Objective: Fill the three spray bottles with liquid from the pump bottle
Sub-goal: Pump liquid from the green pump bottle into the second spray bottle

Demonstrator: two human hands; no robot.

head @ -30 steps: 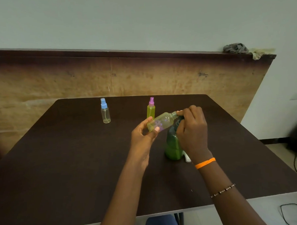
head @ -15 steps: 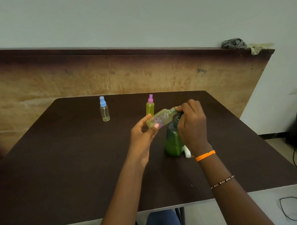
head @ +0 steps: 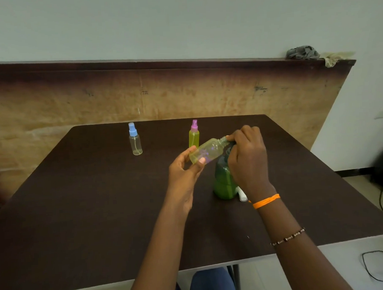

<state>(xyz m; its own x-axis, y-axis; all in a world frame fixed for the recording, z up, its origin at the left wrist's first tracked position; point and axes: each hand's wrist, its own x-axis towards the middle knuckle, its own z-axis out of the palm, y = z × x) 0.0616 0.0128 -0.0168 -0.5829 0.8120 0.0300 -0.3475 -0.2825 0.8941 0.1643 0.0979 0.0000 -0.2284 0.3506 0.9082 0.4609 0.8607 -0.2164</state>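
Observation:
My left hand (head: 185, 173) holds a small uncapped spray bottle (head: 208, 151) by its base, tilted with the threaded neck pointing up and right. It carries yellow-green liquid. My right hand (head: 248, 160) curls over the top of the green pump bottle (head: 224, 183), whose pump head is hidden, with fingertips at the small bottle's neck. A white cap piece (head: 242, 194) lies on the table just right of the pump bottle. Farther back stand a pink-capped spray bottle (head: 194, 135) full of yellow-green liquid and a blue-capped clear one (head: 135, 139).
The dark brown table (head: 90, 204) has a pale front edge near me. A worn wooden panel (head: 74, 101) stands behind it, with rags (head: 302, 52) on its right end. Cables (head: 380, 266) lie on the floor at right. My knees show under the table edge.
Both hands and the tilted small bottle hold nearly the same pose over the pump bottle. The camera view has shifted slightly.

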